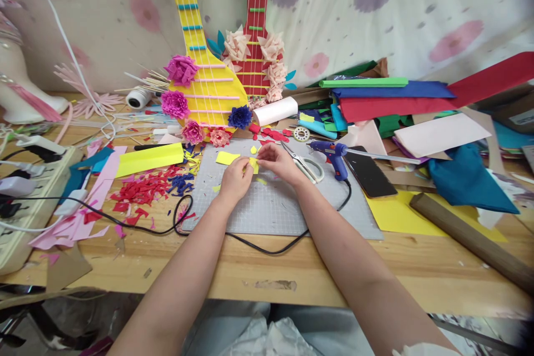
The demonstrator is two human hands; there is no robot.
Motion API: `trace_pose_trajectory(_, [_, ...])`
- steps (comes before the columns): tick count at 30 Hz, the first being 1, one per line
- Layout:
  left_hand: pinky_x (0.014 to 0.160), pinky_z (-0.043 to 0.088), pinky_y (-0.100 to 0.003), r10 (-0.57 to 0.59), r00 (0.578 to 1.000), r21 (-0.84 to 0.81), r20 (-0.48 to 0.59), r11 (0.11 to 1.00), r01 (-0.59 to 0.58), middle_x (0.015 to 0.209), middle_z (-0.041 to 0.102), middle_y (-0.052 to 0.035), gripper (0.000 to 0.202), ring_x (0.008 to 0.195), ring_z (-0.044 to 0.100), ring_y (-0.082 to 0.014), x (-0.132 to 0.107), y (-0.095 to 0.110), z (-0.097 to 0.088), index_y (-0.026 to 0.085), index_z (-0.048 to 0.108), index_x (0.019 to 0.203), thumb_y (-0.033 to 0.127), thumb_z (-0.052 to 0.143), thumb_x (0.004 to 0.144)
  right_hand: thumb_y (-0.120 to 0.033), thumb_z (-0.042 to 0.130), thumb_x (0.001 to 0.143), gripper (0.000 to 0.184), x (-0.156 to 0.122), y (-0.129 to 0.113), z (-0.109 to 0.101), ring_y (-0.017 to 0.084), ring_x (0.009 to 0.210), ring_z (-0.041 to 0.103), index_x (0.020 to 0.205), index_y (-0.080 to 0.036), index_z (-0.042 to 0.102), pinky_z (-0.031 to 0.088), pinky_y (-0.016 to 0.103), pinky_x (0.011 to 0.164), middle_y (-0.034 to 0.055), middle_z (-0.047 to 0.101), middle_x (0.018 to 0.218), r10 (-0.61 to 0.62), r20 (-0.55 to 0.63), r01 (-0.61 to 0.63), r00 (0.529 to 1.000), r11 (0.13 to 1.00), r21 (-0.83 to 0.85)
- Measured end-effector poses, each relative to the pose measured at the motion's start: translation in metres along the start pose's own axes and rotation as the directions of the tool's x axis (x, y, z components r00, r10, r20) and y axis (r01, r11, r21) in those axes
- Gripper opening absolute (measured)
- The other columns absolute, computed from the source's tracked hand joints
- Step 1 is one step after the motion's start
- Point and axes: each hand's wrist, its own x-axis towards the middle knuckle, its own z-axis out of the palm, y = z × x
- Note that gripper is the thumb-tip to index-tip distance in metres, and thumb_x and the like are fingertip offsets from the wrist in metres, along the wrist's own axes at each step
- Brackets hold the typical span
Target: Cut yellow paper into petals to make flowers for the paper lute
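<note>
My left hand (pixel 237 179) pinches a small piece of yellow paper (pixel 253 164) above the grey cutting mat (pixel 267 214). From the other side, the fingers of my right hand (pixel 277 161) close on the same piece. Its exact shape is partly covered by my fingers. Just behind my left hand lies a yellow paper strip (pixel 227 157), with a small yellow scrap (pixel 253 150) near it. Scissors (pixel 306 166) rest on the mat to the right of my right hand. Beyond them is a blue glue gun (pixel 331 154).
A yellow paper guitar (pixel 214 86) and a red one (pixel 255 16) stand at the back. The glue gun's black cord (pixel 271 252) crosses the front. Left are red paper clippings (pixel 142 192) and a power strip (pixel 37 200); right, a phone (pixel 369 172) and a brown roll (pixel 467 236).
</note>
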Motion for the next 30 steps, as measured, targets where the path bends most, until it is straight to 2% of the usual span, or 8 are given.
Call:
trace_pose_trajectory(7, [0.079,0.044,-0.031,-0.030,0.999,0.066,0.039,0.997,0.027,0.085,0.064,-0.0071,0.019,0.084,0.057,-0.0188,0.001,0.003,-0.002,0.018,0.058,0.075,0.017,0.040,0.079,-0.024,0.073,0.055,0.033,0.000,-0.001,0.000,0.012,0.068,0.060,0.079,-0.019,0.050,0.048,0.027,0.067,-0.0023,0.062,0.071,0.057,-0.041,-0.054,0.998,0.996,0.064])
trace_pose_trajectory(12, [0.080,0.047,-0.032,-0.141,0.989,-0.152,-0.040,0.979,0.133,0.095,0.066,-0.0073,0.020,0.086,0.061,-0.0183,0.001,-0.008,0.002,0.018,0.063,0.081,0.018,0.044,0.078,-0.023,0.073,0.053,0.034,0.002,-0.001,-0.002,0.011,0.065,0.059,0.077,-0.020,0.048,0.049,0.027,0.062,-0.0035,0.061,0.067,0.091,-0.107,-0.080,0.990,0.991,0.108])
trace_pose_trajectory(15, [0.074,0.051,-0.034,-0.286,0.958,-0.329,-0.025,0.907,0.262,0.091,0.067,-0.0074,0.020,0.078,0.064,-0.0183,0.003,-0.015,0.006,0.017,0.064,0.082,0.022,0.045,0.078,-0.024,0.073,0.053,0.035,0.004,0.002,-0.003,0.011,0.065,0.059,0.076,-0.020,0.048,0.050,0.028,0.062,-0.0035,0.061,0.067,0.117,-0.125,-0.099,0.985,0.985,0.138])
trace_pose_trajectory(20, [0.066,0.053,-0.032,-0.490,0.870,-0.598,0.056,0.682,0.422,0.078,0.065,-0.0054,0.014,0.068,0.064,-0.0162,0.007,-0.009,0.008,0.015,0.060,0.076,0.024,0.050,0.077,-0.027,0.073,0.049,0.037,0.007,0.008,-0.003,0.011,0.061,0.057,0.074,-0.020,0.046,0.050,0.029,0.061,-0.0043,0.060,0.065,0.139,-0.201,-0.102,0.970,0.977,0.186])
trace_pose_trajectory(23, [0.068,0.053,-0.031,-0.504,0.855,-0.654,0.121,0.608,0.451,0.077,0.065,-0.0046,0.011,0.066,0.063,-0.0144,0.007,-0.003,0.006,0.014,0.059,0.075,0.024,0.060,0.070,-0.027,0.073,0.049,0.036,0.007,0.008,-0.005,0.010,0.060,0.056,0.071,-0.019,0.046,0.050,0.029,0.062,-0.0037,0.060,0.066,0.159,-0.222,-0.115,0.962,0.973,0.200])
trace_pose_trajectory(27, [0.066,0.052,-0.030,-0.479,0.870,-0.643,0.116,0.631,0.433,0.080,0.065,-0.0035,0.028,0.062,0.061,-0.0117,0.005,-0.001,0.004,0.015,0.058,0.079,0.014,0.071,0.055,-0.027,0.071,0.049,0.033,0.007,0.007,-0.006,0.010,0.059,0.055,0.067,-0.019,0.045,0.049,0.028,0.062,-0.0041,0.058,0.064,0.156,-0.249,-0.110,0.956,0.976,0.190])
trace_pose_trajectory(30, [0.063,0.050,-0.029,-0.476,0.876,-0.636,0.078,0.653,0.411,0.081,0.064,-0.0026,0.033,0.059,0.060,-0.0102,0.005,-0.003,0.004,0.015,0.056,0.080,0.012,0.073,0.051,-0.026,0.070,0.051,0.029,0.007,0.007,-0.006,0.009,0.057,0.053,0.065,-0.019,0.045,0.047,0.026,0.061,-0.0050,0.056,0.062,0.134,-0.257,-0.093,0.957,0.982,0.162])
